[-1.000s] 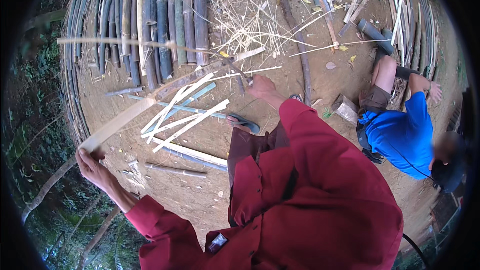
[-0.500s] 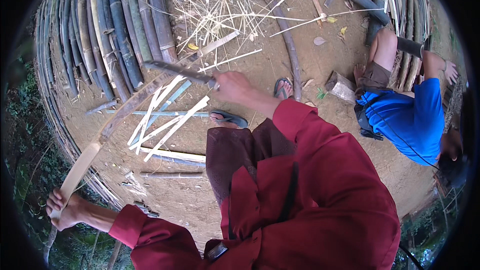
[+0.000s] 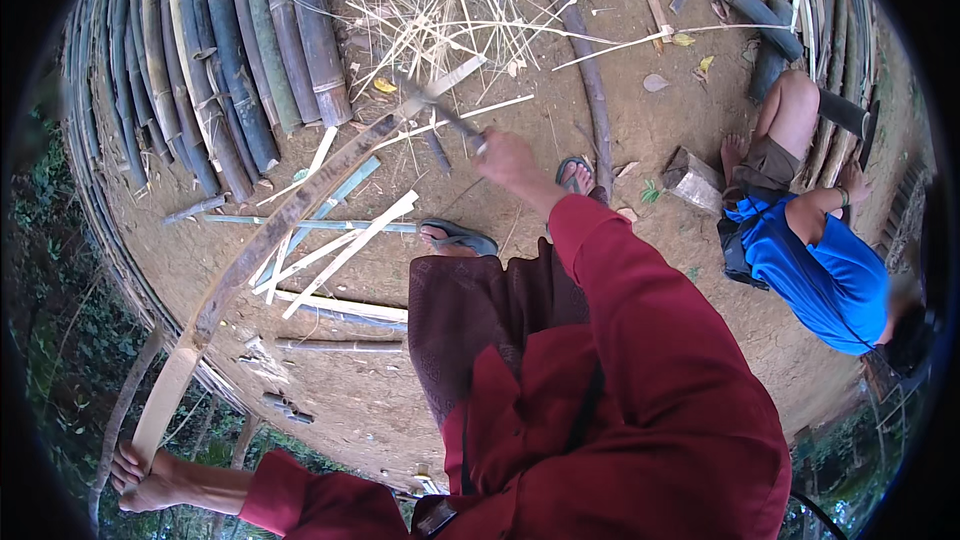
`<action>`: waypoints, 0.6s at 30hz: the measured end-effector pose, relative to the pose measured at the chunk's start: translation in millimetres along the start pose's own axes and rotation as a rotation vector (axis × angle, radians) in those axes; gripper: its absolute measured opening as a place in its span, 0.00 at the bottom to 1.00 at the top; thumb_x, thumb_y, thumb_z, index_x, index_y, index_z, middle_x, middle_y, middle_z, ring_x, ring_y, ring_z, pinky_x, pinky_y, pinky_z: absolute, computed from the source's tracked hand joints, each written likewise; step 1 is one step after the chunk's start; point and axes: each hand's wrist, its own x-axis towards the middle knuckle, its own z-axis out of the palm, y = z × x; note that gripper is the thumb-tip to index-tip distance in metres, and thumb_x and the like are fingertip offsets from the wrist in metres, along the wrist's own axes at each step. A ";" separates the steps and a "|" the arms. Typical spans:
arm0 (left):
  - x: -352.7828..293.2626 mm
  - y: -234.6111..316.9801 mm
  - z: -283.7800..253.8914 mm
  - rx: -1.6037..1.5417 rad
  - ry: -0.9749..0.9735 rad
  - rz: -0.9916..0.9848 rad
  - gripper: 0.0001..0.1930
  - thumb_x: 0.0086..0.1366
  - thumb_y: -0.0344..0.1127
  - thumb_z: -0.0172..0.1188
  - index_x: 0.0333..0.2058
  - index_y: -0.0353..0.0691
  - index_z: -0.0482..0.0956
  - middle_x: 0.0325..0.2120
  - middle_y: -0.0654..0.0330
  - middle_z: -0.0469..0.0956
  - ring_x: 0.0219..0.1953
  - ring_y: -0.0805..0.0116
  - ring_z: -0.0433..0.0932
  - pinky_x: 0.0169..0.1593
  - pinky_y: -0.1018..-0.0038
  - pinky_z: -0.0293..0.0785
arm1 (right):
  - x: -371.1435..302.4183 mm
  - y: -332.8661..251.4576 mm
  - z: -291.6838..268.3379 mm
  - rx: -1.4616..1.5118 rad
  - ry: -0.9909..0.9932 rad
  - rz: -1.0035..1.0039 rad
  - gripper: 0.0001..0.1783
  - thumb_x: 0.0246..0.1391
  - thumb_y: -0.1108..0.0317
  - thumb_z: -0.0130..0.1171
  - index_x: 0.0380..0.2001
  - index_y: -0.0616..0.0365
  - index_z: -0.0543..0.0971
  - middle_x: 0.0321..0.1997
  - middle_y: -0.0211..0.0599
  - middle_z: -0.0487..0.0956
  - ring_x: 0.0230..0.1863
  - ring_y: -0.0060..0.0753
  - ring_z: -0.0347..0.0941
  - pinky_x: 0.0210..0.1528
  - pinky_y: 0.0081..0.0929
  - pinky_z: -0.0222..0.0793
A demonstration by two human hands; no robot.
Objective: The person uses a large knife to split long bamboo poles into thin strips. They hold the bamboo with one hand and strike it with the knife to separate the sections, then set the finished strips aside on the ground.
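Observation:
My left hand (image 3: 148, 485) is closed round the near end of a long bamboo strip (image 3: 245, 260) at the lower left. The strip runs up and to the right, pale at both ends with a dark, rough middle stretch. In my right hand (image 3: 508, 160) is a machete (image 3: 455, 120), gripped by its handle. Its dark blade is smeared by motion and lies over or beside the strip near its far end; whether they touch, I cannot tell. Pale split bamboo slats (image 3: 350, 255) lie crossed on the ground under the strip.
Bamboo poles (image 3: 235, 70) are stacked at the far left. Thin shavings (image 3: 440, 25) lie heaped beyond the strip, beside a long branch (image 3: 580, 60). On the right, a person in a blue shirt (image 3: 810, 250) sits near a wooden block (image 3: 692, 180) and cut bamboo tubes (image 3: 760, 15).
The machete has moved right with my right hand, toward the strip's far end, its blade now blurred. My left hand has sunk lower with the strip's near end. The other person's arm has shifted.

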 end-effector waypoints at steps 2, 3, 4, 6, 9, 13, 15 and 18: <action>-2.1 0.6 -21.7 -0.087 -0.143 0.019 0.21 0.64 0.49 0.34 0.14 0.46 0.55 0.10 0.68 0.50 0.14 0.73 0.49 0.20 0.75 0.52 | 16.0 15.4 -3.5 -0.053 0.024 0.064 0.20 0.40 0.61 0.60 0.37 0.60 0.73 0.27 0.49 0.78 0.32 0.51 0.77 0.37 0.40 0.74; 2.0 -3.0 -27.4 -0.102 -0.159 0.023 0.19 0.63 0.46 0.34 0.14 0.47 0.54 0.10 0.68 0.50 0.13 0.72 0.49 0.20 0.75 0.53 | 15.3 21.9 -12.0 -0.123 0.037 -0.028 0.20 0.40 0.61 0.60 0.38 0.60 0.74 0.28 0.49 0.78 0.32 0.51 0.77 0.38 0.40 0.74; 10.1 9.4 -25.0 -0.082 -0.190 -0.005 0.18 0.62 0.44 0.34 0.14 0.48 0.52 0.10 0.67 0.50 0.13 0.72 0.49 0.20 0.74 0.53 | -1.1 28.7 -7.7 -0.171 0.008 -0.099 0.20 0.41 0.61 0.60 0.38 0.60 0.74 0.28 0.49 0.79 0.32 0.50 0.77 0.38 0.40 0.74; -2.0 1.6 -27.2 0.102 -0.076 0.112 0.18 0.67 0.50 0.36 0.20 0.51 0.61 0.10 0.65 0.56 0.13 0.77 0.57 0.20 0.73 0.62 | 3.6 22.6 -13.7 -0.162 0.008 -0.232 0.20 0.40 0.61 0.60 0.38 0.60 0.74 0.28 0.50 0.79 0.33 0.51 0.77 0.39 0.41 0.73; -6.4 -8.8 -16.7 0.277 0.026 0.196 0.19 0.68 0.53 0.37 0.22 0.52 0.65 0.11 0.65 0.59 0.13 0.79 0.60 0.20 0.73 0.66 | 68.3 77.7 13.7 -0.057 0.079 0.005 0.20 0.40 0.60 0.60 0.38 0.59 0.75 0.29 0.50 0.79 0.34 0.52 0.77 0.40 0.43 0.72; 5.7 -31.7 -35.2 0.335 0.060 0.151 0.18 0.67 0.51 0.36 0.21 0.52 0.63 0.11 0.65 0.58 0.13 0.78 0.59 0.20 0.73 0.64 | 105.5 111.7 4.8 -0.173 0.011 0.078 0.22 0.41 0.60 0.60 0.40 0.58 0.74 0.32 0.50 0.79 0.38 0.50 0.77 0.41 0.43 0.72; 13.1 -37.9 -42.9 0.358 0.063 0.123 0.18 0.67 0.51 0.36 0.20 0.52 0.62 0.10 0.65 0.57 0.13 0.78 0.58 0.20 0.73 0.64 | 98.1 125.3 12.1 -0.188 -0.013 -0.028 0.22 0.41 0.59 0.60 0.40 0.57 0.74 0.33 0.50 0.79 0.38 0.50 0.77 0.42 0.43 0.72; 19.6 -45.5 -46.3 0.365 0.058 0.121 0.18 0.66 0.50 0.36 0.19 0.51 0.61 0.10 0.65 0.56 0.13 0.77 0.57 0.20 0.73 0.62 | 131.3 170.6 23.8 -0.156 0.041 0.128 0.22 0.41 0.58 0.61 0.40 0.55 0.75 0.34 0.50 0.79 0.39 0.50 0.76 0.43 0.43 0.72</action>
